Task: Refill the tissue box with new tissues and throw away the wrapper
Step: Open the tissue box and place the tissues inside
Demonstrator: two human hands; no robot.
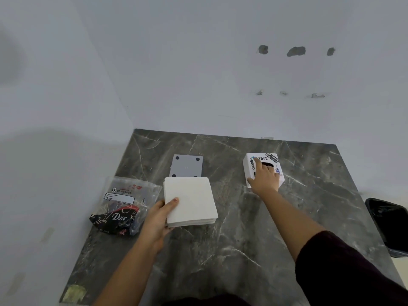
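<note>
A white stack of square tissues [191, 199] sits at the middle of the dark marble table [242, 239]. My left hand [157, 219] grips its near left corner, thumb on top. A white tissue box [251, 167] with black stickers stands at the back right. My right hand [265, 176] lies over its top, fingers spread across the dark opening. The crumpled clear plastic wrapper [123, 204] with a dark printed part lies left of the stack. A grey square plate [187, 165] with black dots lies just behind the stack.
A black-lined bin [388, 224] stands beyond the table's right edge. White walls close the back and left sides. A yellowish patch [74, 293] marks the table's near left corner.
</note>
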